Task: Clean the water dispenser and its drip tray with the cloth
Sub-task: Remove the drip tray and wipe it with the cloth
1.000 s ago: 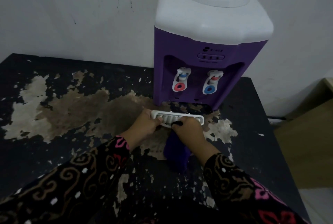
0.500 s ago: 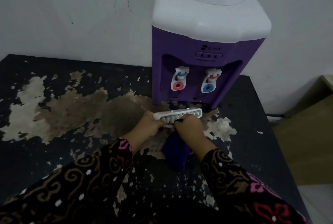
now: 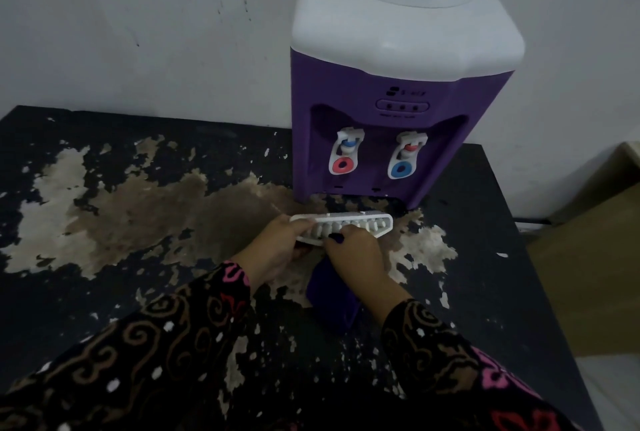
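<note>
drip tray point(image 3: 367, 222) before water dispenser point(image 3: 388, 139)

The water dispenser point(image 3: 398, 84) has a deep purple body under a white top. Its 2 taps are white: the left tap point(image 3: 346, 151) carries a blue knob and a red ring, the right tap point(image 3: 407, 155) a red knob and a blue ring. The drip tray point(image 3: 360, 222) is white with pale slats. The cloth point(image 3: 332, 299) is dark purple. The table point(image 3: 485, 240) is black, mottled with peeled beige and brown patches. The left sleeve point(image 3: 156, 344) and right sleeve point(image 3: 433, 354) are black with brown swirls, white dots and pink motifs. The wall point(image 3: 138, 32) is pale grey with dark specks.
</note>
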A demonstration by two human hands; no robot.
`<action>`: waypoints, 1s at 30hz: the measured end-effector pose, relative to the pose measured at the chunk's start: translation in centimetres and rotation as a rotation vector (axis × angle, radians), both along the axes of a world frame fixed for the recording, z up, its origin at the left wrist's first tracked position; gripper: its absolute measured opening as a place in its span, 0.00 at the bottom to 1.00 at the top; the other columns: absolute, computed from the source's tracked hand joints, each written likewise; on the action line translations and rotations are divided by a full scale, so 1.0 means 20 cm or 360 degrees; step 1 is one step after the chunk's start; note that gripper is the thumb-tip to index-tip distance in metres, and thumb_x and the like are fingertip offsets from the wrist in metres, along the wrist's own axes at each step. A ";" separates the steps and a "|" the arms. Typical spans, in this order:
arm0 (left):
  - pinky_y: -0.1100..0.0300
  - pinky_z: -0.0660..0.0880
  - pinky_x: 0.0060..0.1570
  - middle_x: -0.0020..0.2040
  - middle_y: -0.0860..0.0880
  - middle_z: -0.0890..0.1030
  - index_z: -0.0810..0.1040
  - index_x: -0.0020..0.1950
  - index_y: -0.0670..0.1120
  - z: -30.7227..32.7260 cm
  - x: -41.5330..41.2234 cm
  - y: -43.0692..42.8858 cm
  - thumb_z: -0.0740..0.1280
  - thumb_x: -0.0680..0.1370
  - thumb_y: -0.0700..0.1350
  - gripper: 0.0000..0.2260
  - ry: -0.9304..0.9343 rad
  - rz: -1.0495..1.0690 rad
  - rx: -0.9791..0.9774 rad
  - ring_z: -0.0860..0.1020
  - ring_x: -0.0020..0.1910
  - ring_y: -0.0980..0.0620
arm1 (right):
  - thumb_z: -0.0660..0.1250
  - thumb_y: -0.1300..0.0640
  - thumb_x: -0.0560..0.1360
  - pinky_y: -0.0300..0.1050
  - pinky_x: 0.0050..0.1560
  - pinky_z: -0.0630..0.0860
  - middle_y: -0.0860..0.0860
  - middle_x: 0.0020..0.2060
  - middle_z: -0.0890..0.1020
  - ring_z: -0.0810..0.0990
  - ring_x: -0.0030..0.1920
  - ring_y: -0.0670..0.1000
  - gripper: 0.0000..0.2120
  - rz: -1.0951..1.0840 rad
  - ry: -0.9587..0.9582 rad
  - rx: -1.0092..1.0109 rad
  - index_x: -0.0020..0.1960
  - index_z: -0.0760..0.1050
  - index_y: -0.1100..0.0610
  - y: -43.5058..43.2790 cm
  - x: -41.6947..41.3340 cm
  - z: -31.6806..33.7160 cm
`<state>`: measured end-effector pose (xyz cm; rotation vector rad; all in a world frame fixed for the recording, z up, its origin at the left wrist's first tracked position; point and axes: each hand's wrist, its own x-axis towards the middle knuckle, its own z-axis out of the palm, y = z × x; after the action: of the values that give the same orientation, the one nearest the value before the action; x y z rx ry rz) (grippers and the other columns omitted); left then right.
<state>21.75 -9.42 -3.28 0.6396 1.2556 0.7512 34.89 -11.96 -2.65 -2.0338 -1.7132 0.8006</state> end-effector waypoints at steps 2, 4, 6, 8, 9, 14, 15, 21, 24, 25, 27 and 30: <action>0.54 0.76 0.54 0.56 0.39 0.78 0.73 0.62 0.37 0.00 -0.01 0.01 0.62 0.79 0.41 0.13 -0.0065 0.0012 -0.0017 0.78 0.53 0.46 | 0.64 0.57 0.74 0.39 0.31 0.60 0.58 0.42 0.80 0.72 0.39 0.50 0.11 0.0047 0.0033 0.0025 0.45 0.76 0.66 -0.01 0.01 -0.01; 0.57 0.76 0.52 0.53 0.40 0.79 0.74 0.61 0.37 0.00 -0.01 0.02 0.61 0.80 0.41 0.13 -0.0126 -0.0006 -0.0042 0.79 0.51 0.48 | 0.64 0.56 0.74 0.39 0.30 0.61 0.58 0.41 0.80 0.74 0.39 0.50 0.11 0.0032 0.0013 0.0001 0.44 0.76 0.65 0.01 0.05 -0.02; 0.58 0.75 0.50 0.47 0.42 0.80 0.75 0.58 0.38 0.00 0.01 0.00 0.59 0.80 0.41 0.11 -0.0170 -0.0008 -0.0070 0.78 0.46 0.50 | 0.64 0.58 0.73 0.40 0.28 0.63 0.58 0.38 0.79 0.75 0.38 0.52 0.09 -0.0020 -0.0014 -0.0035 0.40 0.75 0.64 0.03 0.07 -0.02; 0.59 0.75 0.47 0.46 0.42 0.80 0.74 0.61 0.37 0.00 0.04 0.00 0.58 0.81 0.42 0.13 -0.0137 0.0014 -0.0072 0.78 0.44 0.50 | 0.63 0.59 0.73 0.41 0.28 0.65 0.59 0.36 0.78 0.74 0.37 0.52 0.08 -0.0053 0.0027 -0.0023 0.37 0.73 0.64 0.03 0.05 -0.01; 0.58 0.76 0.46 0.49 0.41 0.80 0.73 0.62 0.38 0.00 0.05 0.01 0.58 0.81 0.43 0.13 -0.0094 0.0041 -0.0072 0.79 0.46 0.49 | 0.63 0.59 0.73 0.41 0.30 0.65 0.59 0.35 0.78 0.74 0.37 0.52 0.09 -0.0047 0.0062 -0.0011 0.37 0.72 0.63 0.02 0.02 -0.01; 0.56 0.78 0.46 0.57 0.38 0.77 0.72 0.62 0.37 0.00 0.04 0.03 0.58 0.81 0.45 0.15 -0.0031 0.0112 -0.0118 0.78 0.52 0.45 | 0.64 0.56 0.74 0.42 0.39 0.69 0.60 0.44 0.82 0.79 0.44 0.56 0.12 0.0056 -0.0013 0.0038 0.46 0.76 0.66 0.02 0.02 -0.01; 0.57 0.78 0.46 0.55 0.39 0.78 0.73 0.62 0.36 0.00 0.04 0.03 0.58 0.82 0.44 0.14 -0.0063 0.0112 -0.0119 0.78 0.51 0.46 | 0.64 0.56 0.74 0.43 0.41 0.71 0.60 0.45 0.82 0.79 0.46 0.57 0.12 0.0026 -0.0053 0.0028 0.47 0.76 0.66 0.03 0.04 0.00; 0.54 0.77 0.53 0.58 0.38 0.79 0.73 0.61 0.37 0.00 0.05 0.02 0.57 0.82 0.45 0.15 -0.0068 0.0109 -0.0167 0.78 0.57 0.43 | 0.62 0.58 0.75 0.43 0.40 0.69 0.61 0.45 0.81 0.79 0.46 0.58 0.11 0.0085 -0.0034 0.0073 0.46 0.76 0.67 0.05 0.00 -0.01; 0.56 0.78 0.50 0.54 0.39 0.79 0.74 0.60 0.37 0.01 0.05 0.01 0.57 0.82 0.44 0.13 -0.0064 0.0104 -0.0155 0.79 0.52 0.46 | 0.63 0.56 0.74 0.42 0.39 0.70 0.59 0.46 0.82 0.79 0.46 0.56 0.12 0.0169 -0.0195 0.0057 0.47 0.78 0.65 0.08 0.05 -0.02; 0.56 0.78 0.48 0.53 0.39 0.79 0.74 0.59 0.37 0.01 0.05 0.00 0.57 0.82 0.44 0.13 -0.0072 0.0101 -0.0154 0.79 0.50 0.47 | 0.62 0.56 0.74 0.43 0.39 0.70 0.59 0.46 0.82 0.80 0.46 0.56 0.12 0.0183 -0.0329 0.0072 0.47 0.77 0.64 0.08 0.05 -0.02; 0.55 0.78 0.50 0.55 0.38 0.79 0.74 0.60 0.36 0.01 0.06 0.00 0.57 0.82 0.44 0.14 -0.0065 0.0085 -0.0139 0.79 0.52 0.45 | 0.60 0.57 0.75 0.45 0.42 0.73 0.58 0.47 0.81 0.80 0.46 0.57 0.10 0.0266 -0.0543 0.0154 0.48 0.75 0.63 0.07 0.03 -0.01; 0.54 0.76 0.55 0.55 0.38 0.79 0.74 0.60 0.37 0.02 0.05 0.00 0.57 0.82 0.44 0.14 -0.0026 0.0027 -0.0091 0.78 0.55 0.45 | 0.61 0.58 0.74 0.44 0.44 0.73 0.58 0.48 0.82 0.79 0.48 0.57 0.10 0.0453 -0.0433 0.0070 0.50 0.77 0.63 0.06 0.02 0.01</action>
<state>22.85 -9.45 -2.79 0.5757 1.2642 0.7304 35.37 -10.71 -2.40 -1.9684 -2.1871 0.5805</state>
